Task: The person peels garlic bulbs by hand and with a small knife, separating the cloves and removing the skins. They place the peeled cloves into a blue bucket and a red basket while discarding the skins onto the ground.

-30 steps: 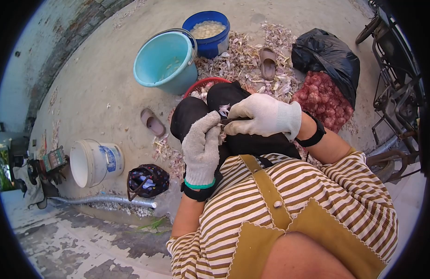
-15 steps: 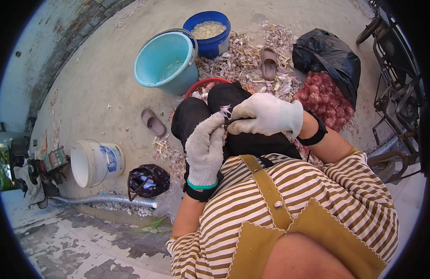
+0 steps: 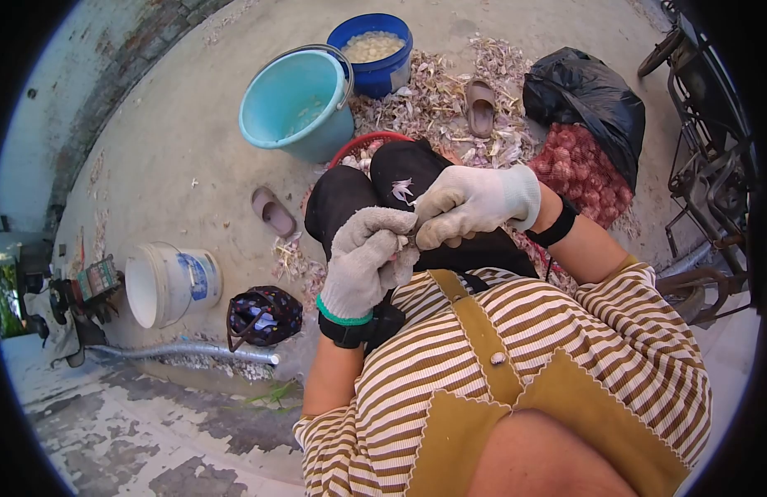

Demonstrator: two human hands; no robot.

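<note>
Both gloved hands have drawn down and in toward the body since a second ago, and the left one has curled over where it earlier stood upright.

At far left a white bucket (image 3: pixel 169 286) lies on its side on the concrete, a dark patterned bag (image 3: pixel 263 316) just beside it. A lone slipper (image 3: pixel 273 213) rests further up, and a teal bucket (image 3: pixel 296 103) stands beyond it.

Above the person's black-clad knees, the left hand (image 3: pixel 362 258), in a grey knit glove, is folded shut around a small pale garlic clove (image 3: pixel 405 242), held right where the two gloves meet. A scrap of garlic skin (image 3: pixel 401 190) sits on one knee. A blue bucket (image 3: pixel 371 51) of peeled cloves touches the teal one, and a red basket's rim (image 3: pixel 368 141) shows behind the knees.

The right hand (image 3: pixel 474 203), in a white glove, has its fingers curled together and pressed against the clove; anything gripped inside that glove is hidden.

Papery peelings (image 3: pixel 433 95) litter the ground around a second slipper (image 3: pixel 480 103). At right, a black plastic bag (image 3: pixel 586 91) lies against a red mesh sack (image 3: pixel 582 170) of garlic bulbs.
</note>
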